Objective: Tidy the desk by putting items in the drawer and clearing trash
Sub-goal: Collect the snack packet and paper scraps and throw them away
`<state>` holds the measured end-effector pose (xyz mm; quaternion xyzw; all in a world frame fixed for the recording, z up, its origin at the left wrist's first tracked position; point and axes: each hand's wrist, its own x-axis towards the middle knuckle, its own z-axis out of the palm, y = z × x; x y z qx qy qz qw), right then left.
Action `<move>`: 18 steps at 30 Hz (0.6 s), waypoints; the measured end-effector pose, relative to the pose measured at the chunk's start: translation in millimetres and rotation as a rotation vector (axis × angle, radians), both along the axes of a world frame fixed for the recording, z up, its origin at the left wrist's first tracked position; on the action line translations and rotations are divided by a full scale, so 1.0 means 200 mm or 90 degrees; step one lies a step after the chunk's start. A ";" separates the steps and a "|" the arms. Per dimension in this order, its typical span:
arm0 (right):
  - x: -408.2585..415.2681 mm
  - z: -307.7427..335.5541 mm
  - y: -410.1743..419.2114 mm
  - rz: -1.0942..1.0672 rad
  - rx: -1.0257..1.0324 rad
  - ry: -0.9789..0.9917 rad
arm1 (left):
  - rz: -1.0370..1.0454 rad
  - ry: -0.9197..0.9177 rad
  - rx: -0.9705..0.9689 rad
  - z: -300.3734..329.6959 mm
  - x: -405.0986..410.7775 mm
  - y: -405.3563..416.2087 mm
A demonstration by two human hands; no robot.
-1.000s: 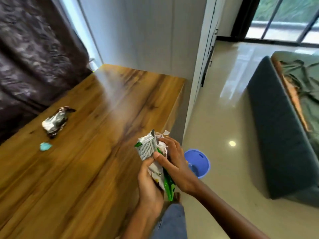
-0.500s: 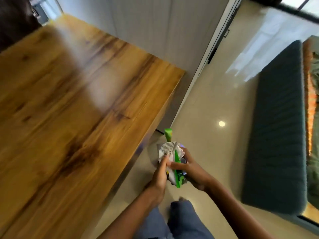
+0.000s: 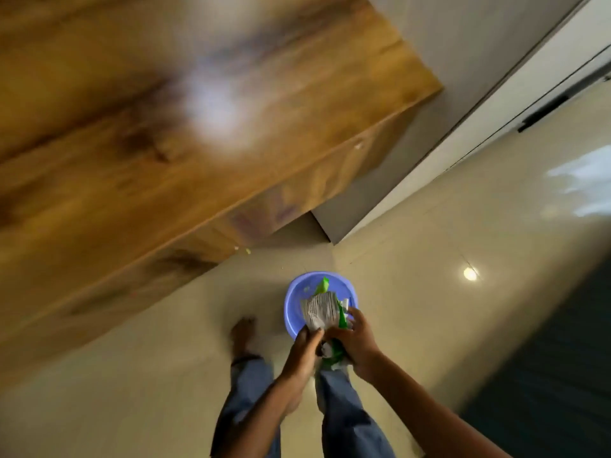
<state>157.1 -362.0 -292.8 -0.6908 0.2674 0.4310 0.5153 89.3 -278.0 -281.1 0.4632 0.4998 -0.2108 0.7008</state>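
A crumpled white and green wrapper (image 3: 322,310) is held in both hands over a blue bin (image 3: 297,292) that stands on the floor. My left hand (image 3: 302,353) pinches its lower left side with thumb and fingers. My right hand (image 3: 355,342) grips its right side, fingers curled round the green part. A green tip of the wrapper pokes up over the bin's inside. The wooden desk (image 3: 165,127) fills the upper left, and its top is blurred.
The desk's front panel (image 3: 297,196) faces the bin. A white wall and wardrobe (image 3: 496,94) stand behind. A dark sofa (image 3: 562,358) lies at the right. My legs in blue trousers (image 3: 344,418) and a bare foot (image 3: 243,335) stand on the glossy floor.
The view has swung down from the desk top to the floor. Both hands have carried the wrapper away from the desk and lowered it over the blue bin.
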 end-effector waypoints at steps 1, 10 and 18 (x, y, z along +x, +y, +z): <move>0.03 -0.10 -0.03 0.022 -0.022 0.002 | -0.005 0.006 0.000 -0.08 0.00 -0.04; 0.10 -0.87 -0.09 0.127 -0.136 0.040 | -0.046 0.079 0.086 -0.74 -0.02 -0.12; 0.11 -1.27 -0.08 0.193 -0.208 0.045 | -0.060 0.106 0.129 -1.08 -0.08 -0.09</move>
